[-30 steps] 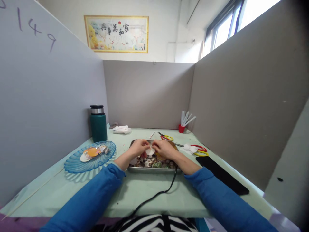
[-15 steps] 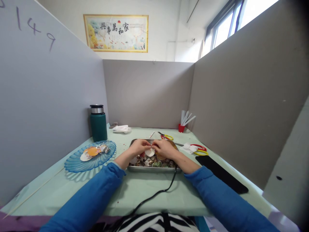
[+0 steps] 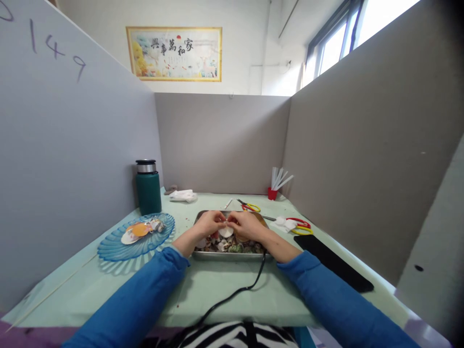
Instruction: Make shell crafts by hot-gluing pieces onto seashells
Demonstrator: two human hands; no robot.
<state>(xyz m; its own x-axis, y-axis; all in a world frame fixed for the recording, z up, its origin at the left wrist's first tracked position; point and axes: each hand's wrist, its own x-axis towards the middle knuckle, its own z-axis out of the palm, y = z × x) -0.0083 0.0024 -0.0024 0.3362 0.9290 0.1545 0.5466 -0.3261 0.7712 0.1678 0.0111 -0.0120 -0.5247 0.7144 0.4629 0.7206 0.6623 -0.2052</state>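
Observation:
Over a metal tray (image 3: 232, 256) of mixed seashells and small stones (image 3: 235, 247), my two hands meet at the fingertips. A white shell (image 3: 226, 232) shows just below the fingers. My left hand (image 3: 210, 223) is closed in a pinch at the shell's upper edge. From the other side, my right hand (image 3: 246, 225) pinches at the same edge. The fingers hide the top of the shell, and whether a smaller piece sits between the tips is too small to make out.
Left of the tray is a blue scalloped plate (image 3: 108, 249) bearing shells, with a green bottle (image 3: 148, 193) behind. A black cable (image 3: 232, 293) runs over the tray's front rim. Pliers (image 3: 250, 206), red-and-yellow-handled scissors (image 3: 302, 226), a red cup (image 3: 272, 194) of white sticks and a black mat (image 3: 333, 263) lie rightward.
The whole view has shifted slightly down. My hands stay together over the tray, with small finger movements around the white shell.

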